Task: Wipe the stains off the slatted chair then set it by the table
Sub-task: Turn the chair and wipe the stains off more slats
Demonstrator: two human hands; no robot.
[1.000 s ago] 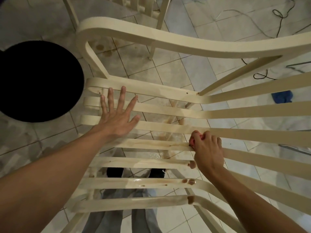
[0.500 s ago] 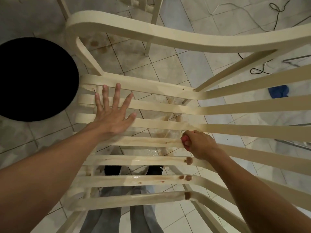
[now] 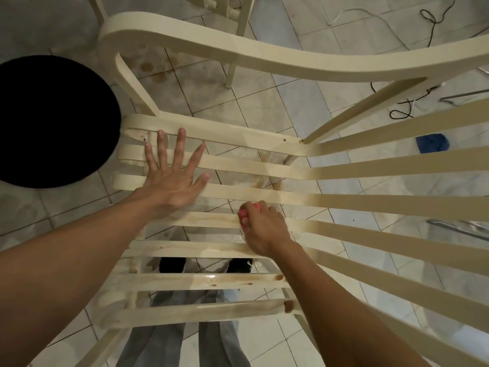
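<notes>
A cream slatted chair (image 3: 344, 170) fills the view, its seat slats running left to right below me. My left hand (image 3: 172, 178) lies flat with fingers spread on the far left slats. A pink cloth (image 3: 247, 211) is bunched in my right hand (image 3: 262, 229), which presses it onto a middle slat. Brown stains (image 3: 288, 305) mark the near slats, and the wood around my right hand looks wet.
A round black object (image 3: 50, 120) sits at the left beside the chair. A second cream chair's legs (image 3: 239, 35) stand at the far side. Cables (image 3: 402, 109) and a blue cloth (image 3: 432, 143) lie on the tiled floor at the right. My legs show under the slats.
My right hand slid the pink cloth leftward along the middle slat. My left hand stayed flat on the far slats.
</notes>
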